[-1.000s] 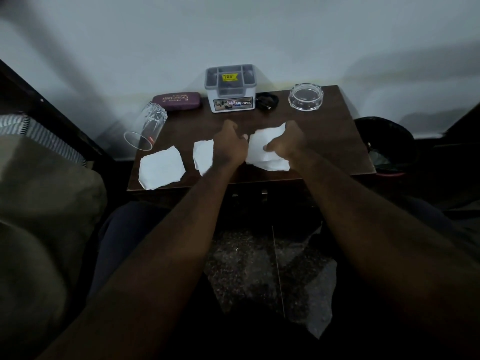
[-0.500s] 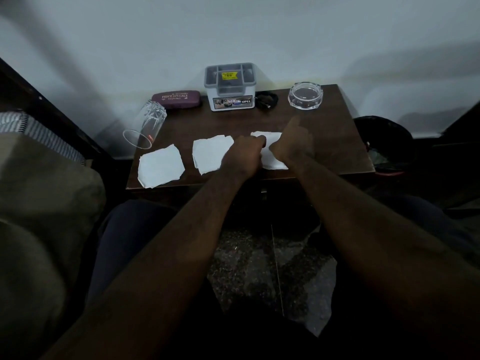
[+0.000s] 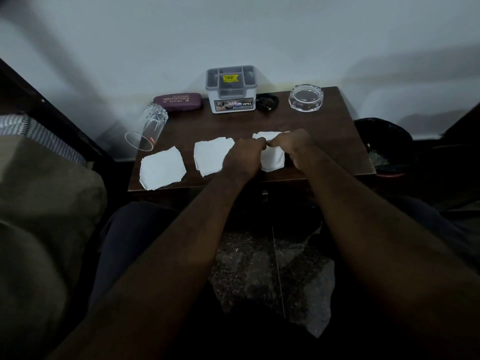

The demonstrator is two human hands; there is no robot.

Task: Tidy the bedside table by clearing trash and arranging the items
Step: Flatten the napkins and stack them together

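Grip: L hand (image 3: 242, 158) + R hand (image 3: 294, 146) both curled, fingertips pinching far edge of R paper (image 3: 272, 159). Knuckles almost touching, neither hand spread.
Where: R paper lies on table (image 3: 233, 123), front-right part, btwn and partly under both hands. Mid paper (image 3: 210, 157) is just beside it. L paper (image 3: 162, 171) is further left, near front edge.
Step (my guess): gathering or folding R paper as trash. Other 2 sheets not yet dealt w/.
Risk, tear: sheet looks thin. 2 pinches this close pulling opposite ways could rip it and leave scraps.
Risk, sweep: L wrist sits over mid paper's right edge, so a drag back could pull that sheet off the front.
Risk, glass (image 3: 145, 131): lies on its side at table's left edge, mouth hanging past it. A bump to table, or a careless reach for L paper, could roll it off.
Risk, bin (image 3: 384, 146): low, beside table's right. A loose toss of light paper may miss.
Look: R paper white, matte, uneven torn-looking edges. Mostly hidden by hands, so can't tell if flat or already creased.
Back row: case (image 3: 178, 101), box (image 3: 231, 89), cable (image 3: 267, 102), ashtray (image 3: 306, 97), all well apart from hands.
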